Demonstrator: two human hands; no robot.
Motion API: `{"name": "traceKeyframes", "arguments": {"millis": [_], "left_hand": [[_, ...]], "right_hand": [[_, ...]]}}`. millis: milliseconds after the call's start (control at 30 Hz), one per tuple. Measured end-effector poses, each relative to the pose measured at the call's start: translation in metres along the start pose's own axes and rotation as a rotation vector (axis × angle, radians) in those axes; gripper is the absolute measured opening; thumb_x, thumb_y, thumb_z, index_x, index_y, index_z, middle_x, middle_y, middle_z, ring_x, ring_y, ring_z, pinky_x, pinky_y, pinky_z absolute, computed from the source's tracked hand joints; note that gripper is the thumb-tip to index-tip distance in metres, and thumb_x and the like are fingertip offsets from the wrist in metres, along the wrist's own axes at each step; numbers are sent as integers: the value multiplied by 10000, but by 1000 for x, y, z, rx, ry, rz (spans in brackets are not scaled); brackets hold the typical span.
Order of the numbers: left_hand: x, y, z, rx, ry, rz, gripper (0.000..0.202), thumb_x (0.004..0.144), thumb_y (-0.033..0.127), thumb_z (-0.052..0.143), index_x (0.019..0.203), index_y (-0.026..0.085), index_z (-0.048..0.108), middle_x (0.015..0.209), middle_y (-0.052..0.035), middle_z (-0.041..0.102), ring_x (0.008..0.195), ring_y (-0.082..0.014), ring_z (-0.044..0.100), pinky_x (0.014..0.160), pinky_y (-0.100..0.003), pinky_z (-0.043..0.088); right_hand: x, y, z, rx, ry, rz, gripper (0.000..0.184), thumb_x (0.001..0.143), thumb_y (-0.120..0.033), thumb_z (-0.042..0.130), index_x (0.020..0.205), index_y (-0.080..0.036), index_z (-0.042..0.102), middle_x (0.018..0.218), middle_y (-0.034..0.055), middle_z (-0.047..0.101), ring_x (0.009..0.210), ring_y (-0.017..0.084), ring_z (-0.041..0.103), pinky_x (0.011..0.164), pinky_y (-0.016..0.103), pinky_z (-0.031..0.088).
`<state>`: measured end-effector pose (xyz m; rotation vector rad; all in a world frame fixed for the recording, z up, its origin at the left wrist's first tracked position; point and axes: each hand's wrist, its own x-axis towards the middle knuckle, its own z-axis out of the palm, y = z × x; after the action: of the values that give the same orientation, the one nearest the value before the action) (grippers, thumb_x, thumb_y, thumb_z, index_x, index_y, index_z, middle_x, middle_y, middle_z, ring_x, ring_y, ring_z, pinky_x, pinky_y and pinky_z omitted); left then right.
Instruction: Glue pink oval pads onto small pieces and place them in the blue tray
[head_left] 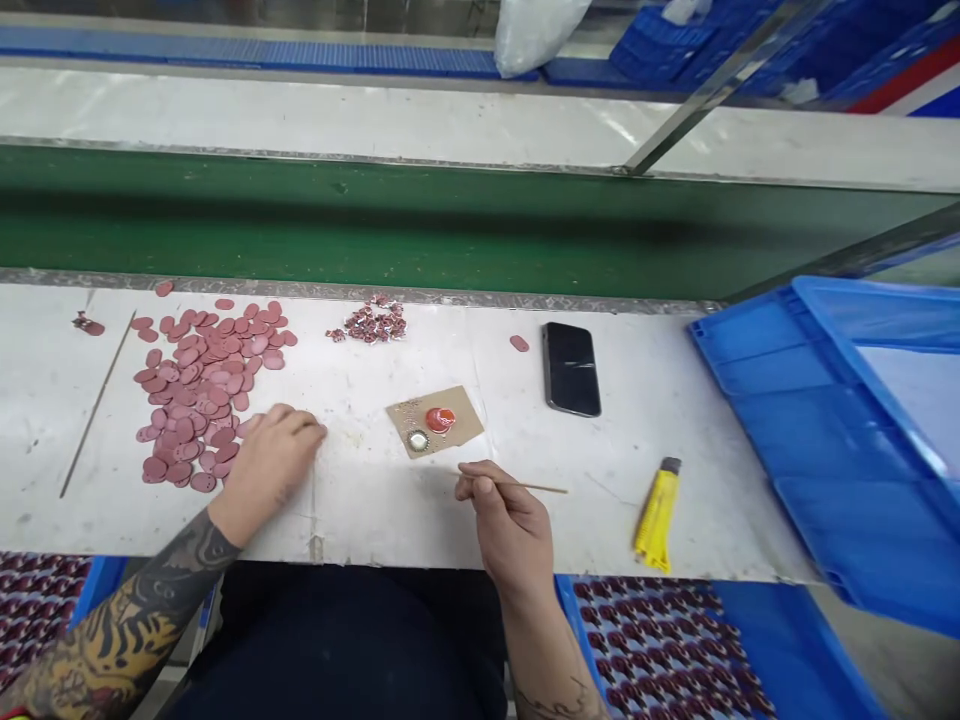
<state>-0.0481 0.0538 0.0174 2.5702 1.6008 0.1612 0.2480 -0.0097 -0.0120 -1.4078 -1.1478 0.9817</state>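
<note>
The blue tray point(780, 650) at the near right, under the table edge, is carrying rows of dark red patterned pieces point(660, 645). A big ribbed blue crate point(757, 400) is sitting at the right. On the white table point(375, 510) a flat pile of matte pink ovals point(199, 385) is spreading out at the left. A scrap of brown cardboard point(463, 428) in the middle is bearing a glossy red blob point(440, 419) and a crimped metal cap point(418, 440).

The left hand point(270, 462) is resting knuckles-up at the pile's near edge, fingers curled under; I cannot tell if they are gripping an oval. The right hand point(511, 525) is pinching a thin wooden stick point(536, 487) narrowly between thumb and forefinger, near the cardboard, tip pointing right.
</note>
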Motion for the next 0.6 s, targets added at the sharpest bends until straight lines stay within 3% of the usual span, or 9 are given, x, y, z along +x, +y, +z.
{"name": "traceKeyframes", "arguments": {"millis": [133, 233, 433, 600], "left_hand": [[-11, 44, 16, -98, -38, 155, 200, 961, 165, 550, 1094, 267, 659, 1101, -36, 703, 1026, -246, 573, 793, -427, 409], [-14, 61, 24, -221, -5, 186, 196, 981, 166, 506, 1084, 248, 650, 1075, -36, 703, 1000, -228, 585, 803, -412, 429], [-15, 64, 29, -366, 81, 67, 190, 964, 276, 547, 1107, 193, 640, 1098, -81, 657, 1010, -244, 560, 849, -406, 470], [-13, 63, 31, -366, 59, 64, 176, 976, 299, 529, 999, 217, 683, 1025, -71, 642, 949, -233, 549, 797, -393, 459]], "right_hand": [[8, -1, 13, -178, 33, -41, 223, 955, -377, 547, 956, -226, 712, 791, 28, 669, 762, 201, 634, 742, 348, 520], [15, 4, 23, -334, 62, -40, 238, 972, -388, 505, 979, -214, 667, 831, 39, 707, 730, 199, 653, 717, 334, 523], [22, 9, 32, -556, 43, -70, 249, 982, -380, 460, 957, -214, 644, 921, 68, 743, 804, 228, 694, 740, 341, 521], [23, 8, 33, -640, 31, -79, 280, 991, -396, 445, 961, -204, 647, 912, 76, 747, 803, 229, 696, 742, 332, 519]]}}
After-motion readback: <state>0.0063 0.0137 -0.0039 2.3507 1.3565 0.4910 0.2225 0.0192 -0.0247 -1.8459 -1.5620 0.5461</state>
